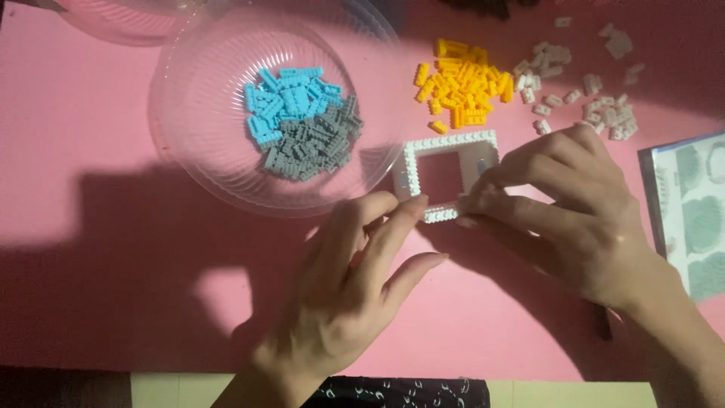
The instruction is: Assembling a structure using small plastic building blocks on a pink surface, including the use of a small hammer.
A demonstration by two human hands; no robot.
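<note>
Seen from the head camera looking straight down, two bare hands meet over a pink counter (98,128) partly crossed by dark shadow. Near the middle lies a small white brick frame (451,143), a hollow rectangle built of tiny studded bricks, flat on the counter with pink showing through its opening. The left hand (355,279) comes up from the bottom edge, its fingertips pinched closed on the lower left edge of the frame. The right hand (574,215) comes in from the lower right, its fingers curled and pressing on the frame's lower right corner and bottom edge; whether it grips a loose brick there cannot be told. Just left of the frame, touching or overlapping its corner, sits a clear plastic bowl (189,143) that holds a pile of blue bricks (287,102) and a pile of grey bricks (313,143) side by side. Above the frame lies a heap of yellow bricks (462,85), and to its right a loose scatter of white bricks (581,91). At the right edge rests a printed sheet with green shapes (698,211).
</note>
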